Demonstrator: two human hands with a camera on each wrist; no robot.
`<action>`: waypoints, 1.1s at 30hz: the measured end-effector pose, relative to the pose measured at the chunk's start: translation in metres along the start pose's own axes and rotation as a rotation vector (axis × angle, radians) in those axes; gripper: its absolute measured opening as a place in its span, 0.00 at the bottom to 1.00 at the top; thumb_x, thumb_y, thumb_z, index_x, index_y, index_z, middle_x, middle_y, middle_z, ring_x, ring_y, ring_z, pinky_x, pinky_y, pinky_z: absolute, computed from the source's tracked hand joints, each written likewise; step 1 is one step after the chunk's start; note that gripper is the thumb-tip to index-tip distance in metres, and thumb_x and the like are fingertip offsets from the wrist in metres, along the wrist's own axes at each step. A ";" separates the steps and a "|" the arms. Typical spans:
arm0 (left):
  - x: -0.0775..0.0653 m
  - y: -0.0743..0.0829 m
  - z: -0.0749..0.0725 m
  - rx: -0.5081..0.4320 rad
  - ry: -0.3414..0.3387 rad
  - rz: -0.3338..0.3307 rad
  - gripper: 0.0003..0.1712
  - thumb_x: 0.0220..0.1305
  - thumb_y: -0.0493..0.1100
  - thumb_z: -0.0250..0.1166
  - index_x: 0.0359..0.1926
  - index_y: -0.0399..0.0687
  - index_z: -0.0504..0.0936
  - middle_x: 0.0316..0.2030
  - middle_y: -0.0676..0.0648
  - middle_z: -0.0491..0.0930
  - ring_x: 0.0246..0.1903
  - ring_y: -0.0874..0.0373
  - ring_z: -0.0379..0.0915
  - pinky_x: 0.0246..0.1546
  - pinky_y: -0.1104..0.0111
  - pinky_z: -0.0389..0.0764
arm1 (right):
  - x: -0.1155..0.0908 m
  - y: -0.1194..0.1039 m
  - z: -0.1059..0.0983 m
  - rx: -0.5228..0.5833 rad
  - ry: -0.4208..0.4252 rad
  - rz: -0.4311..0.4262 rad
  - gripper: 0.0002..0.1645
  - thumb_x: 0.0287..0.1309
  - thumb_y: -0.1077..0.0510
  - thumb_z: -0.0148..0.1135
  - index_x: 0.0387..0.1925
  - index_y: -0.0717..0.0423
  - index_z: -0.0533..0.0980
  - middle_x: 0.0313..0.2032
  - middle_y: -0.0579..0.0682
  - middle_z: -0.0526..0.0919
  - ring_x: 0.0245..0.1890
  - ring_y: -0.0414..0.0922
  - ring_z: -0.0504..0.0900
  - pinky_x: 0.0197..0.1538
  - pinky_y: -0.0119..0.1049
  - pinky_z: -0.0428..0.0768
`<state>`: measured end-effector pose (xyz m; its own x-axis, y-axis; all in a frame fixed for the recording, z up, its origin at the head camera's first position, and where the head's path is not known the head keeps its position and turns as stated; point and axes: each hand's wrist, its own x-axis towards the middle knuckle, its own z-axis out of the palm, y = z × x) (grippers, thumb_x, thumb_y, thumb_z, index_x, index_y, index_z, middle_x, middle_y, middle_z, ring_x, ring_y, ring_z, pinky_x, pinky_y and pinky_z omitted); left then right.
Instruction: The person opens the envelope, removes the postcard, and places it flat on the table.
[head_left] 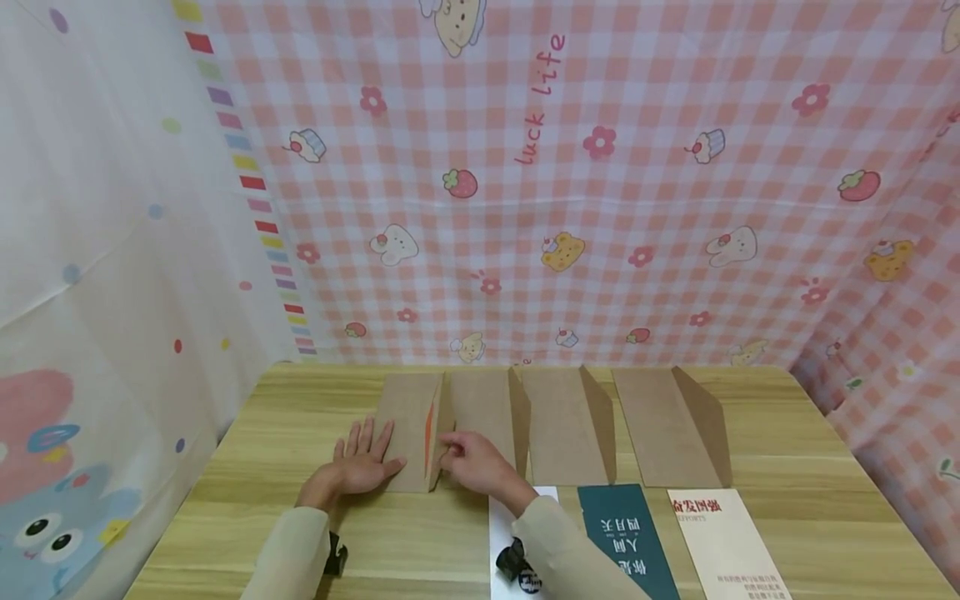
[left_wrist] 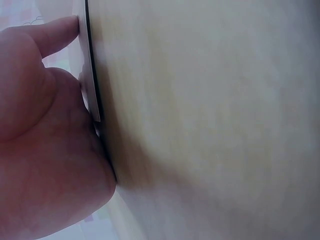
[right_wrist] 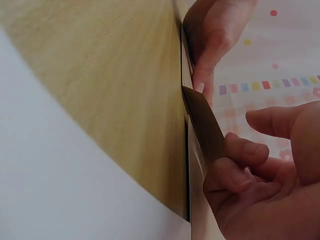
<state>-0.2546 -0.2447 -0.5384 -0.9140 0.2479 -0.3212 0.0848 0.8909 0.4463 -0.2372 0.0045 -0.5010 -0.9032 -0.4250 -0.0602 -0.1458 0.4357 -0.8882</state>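
In the head view, my left hand (head_left: pixel 362 467) lies with fingers spread on the leftmost brown kraft envelope (head_left: pixel 405 396), pressing it against the table. Its palm heel and thumb show close up in the left wrist view. My right hand (head_left: pixel 476 461) is at the right side of the same envelope, against its half-raised flap (head_left: pixel 445 408). In the right wrist view its fingers curl beside the flap (right_wrist: pixel 205 122), while the thumb (right_wrist: pixel 270 121) stands apart. An orange strip (head_left: pixel 429 437) shows at the envelope's opening; the rest of it is hidden.
Three more kraft envelopes (head_left: pixel 480 400), (head_left: pixel 558 417), (head_left: pixel 660 425) stand in a row to the right, flaps raised. In front lie a white card (head_left: pixel 545 498) partly under my right arm, a teal card (head_left: pixel 611 500) and a cream card (head_left: pixel 727 542). Patterned cloth (head_left: pixel 525 208) hangs behind the table (head_left: pixel 225 500).
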 end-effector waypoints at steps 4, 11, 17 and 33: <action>-0.001 0.001 0.000 -0.013 0.000 0.004 0.67 0.54 0.88 0.32 0.79 0.46 0.37 0.76 0.33 0.23 0.74 0.34 0.14 0.68 0.36 0.26 | 0.002 0.003 0.000 0.068 0.017 0.026 0.25 0.62 0.63 0.58 0.60 0.67 0.75 0.40 0.55 0.84 0.33 0.41 0.75 0.33 0.30 0.71; -0.002 0.002 0.000 -0.011 0.004 0.010 0.66 0.55 0.88 0.33 0.79 0.46 0.37 0.76 0.33 0.24 0.74 0.35 0.14 0.68 0.36 0.26 | 0.004 0.003 -0.002 0.235 0.035 0.118 0.26 0.59 0.64 0.58 0.59 0.69 0.75 0.12 0.45 0.71 0.11 0.37 0.68 0.16 0.26 0.65; -0.004 0.003 -0.001 -0.021 0.002 0.008 0.67 0.54 0.88 0.33 0.79 0.46 0.37 0.76 0.33 0.24 0.74 0.35 0.14 0.68 0.36 0.25 | 0.007 0.002 -0.004 0.242 0.060 0.142 0.25 0.59 0.64 0.57 0.58 0.70 0.75 0.14 0.47 0.75 0.12 0.36 0.71 0.16 0.25 0.68; -0.015 0.015 -0.010 -0.055 -0.005 0.003 0.58 0.65 0.79 0.41 0.79 0.45 0.37 0.76 0.32 0.24 0.74 0.36 0.12 0.69 0.37 0.24 | 0.018 -0.003 0.006 -0.179 0.121 0.075 0.25 0.60 0.57 0.63 0.57 0.66 0.75 0.57 0.62 0.80 0.57 0.56 0.78 0.59 0.52 0.75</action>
<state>-0.2434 -0.2386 -0.5189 -0.9119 0.2525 -0.3234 0.0655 0.8677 0.4928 -0.2509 -0.0089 -0.5022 -0.9544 -0.2929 -0.0582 -0.1363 0.6006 -0.7878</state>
